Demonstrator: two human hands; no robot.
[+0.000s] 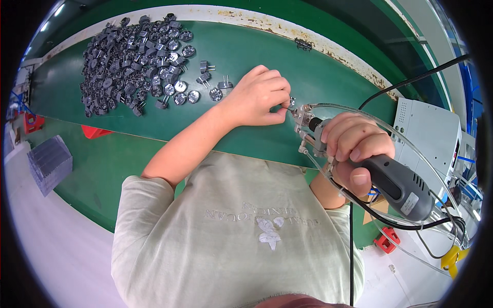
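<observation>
My left hand (258, 96) pinches a small grey round part (291, 101) between its fingertips, just over the green work surface (246, 51). Right beside it, my right hand (354, 149) grips a grey powered hand tool (395, 185) whose metal tip (304, 119) points at the small part and nearly touches it. Clear tubes and a black cable (411, 79) run from the tool. A big heap of the same grey round parts with two pins (128, 61) lies at the far left of the surface, with a few loose ones (215, 90) close to my left hand.
A light grey box unit (429, 128) stands at the right, with cables behind it. Red plastic pieces (95, 132) and a stack of clear trays (49, 161) sit at the left. One dark part (304, 45) lies near the worn far edge.
</observation>
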